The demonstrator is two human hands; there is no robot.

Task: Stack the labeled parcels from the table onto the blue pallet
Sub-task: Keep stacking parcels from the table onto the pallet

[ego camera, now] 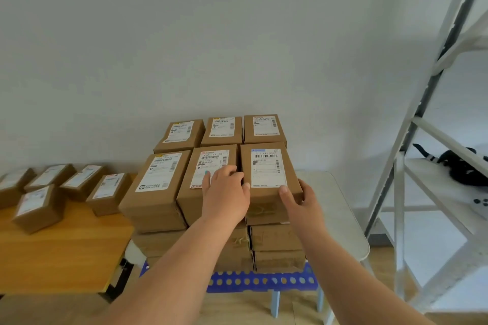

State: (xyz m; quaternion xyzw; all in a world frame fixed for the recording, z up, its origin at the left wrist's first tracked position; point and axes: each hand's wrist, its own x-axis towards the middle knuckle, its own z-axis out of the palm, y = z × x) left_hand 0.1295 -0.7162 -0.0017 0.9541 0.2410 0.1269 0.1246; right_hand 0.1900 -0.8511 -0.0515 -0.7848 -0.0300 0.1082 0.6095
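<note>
Brown cardboard parcels with white labels stand stacked several layers high on the blue perforated pallet [260,281]. The front right top parcel [268,170] is held between both hands. My left hand [227,190] lies over the middle front parcel [208,166], thumb pressed to the held parcel's left edge. My right hand [298,199] grips its near right corner, thumb on the label's lower edge. Several more labelled parcels [79,182] lie on the orange table [60,253] to the left.
A white wall stands behind the stack. A white metal shelving rack [422,140] rises at the right, with a black object [464,166] on one shelf. A pale round-cornered table [343,219] sits behind the pallet at the right. Wooden floor lies below.
</note>
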